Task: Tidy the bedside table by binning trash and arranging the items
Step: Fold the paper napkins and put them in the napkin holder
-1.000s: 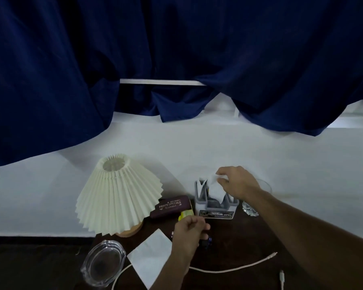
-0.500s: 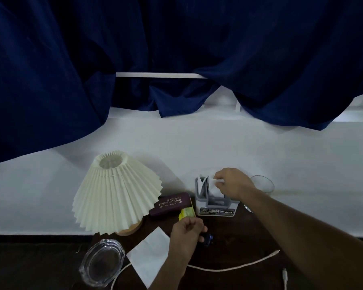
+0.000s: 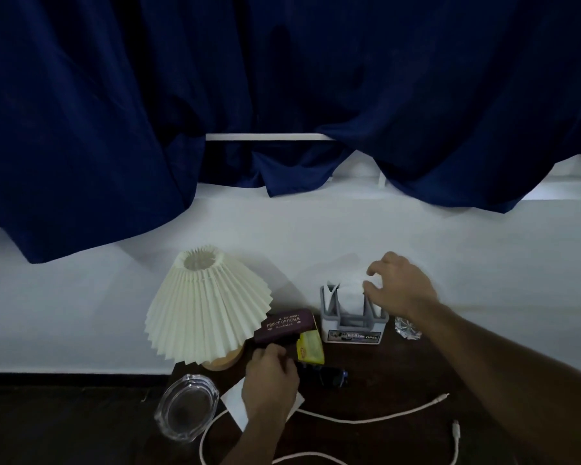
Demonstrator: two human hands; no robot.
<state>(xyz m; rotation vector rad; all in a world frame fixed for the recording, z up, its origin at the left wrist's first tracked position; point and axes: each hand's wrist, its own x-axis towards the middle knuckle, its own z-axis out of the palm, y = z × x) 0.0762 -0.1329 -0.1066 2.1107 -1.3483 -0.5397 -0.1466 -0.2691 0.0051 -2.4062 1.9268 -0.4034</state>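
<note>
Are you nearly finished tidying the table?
Not nearly. Done: white napkins stand in the grey holder, right hand at them. In hand: left hand touches the maroon glasses case. Left: yellow packet, dark sunglasses, white cable, flat white paper lie loose.
</note>
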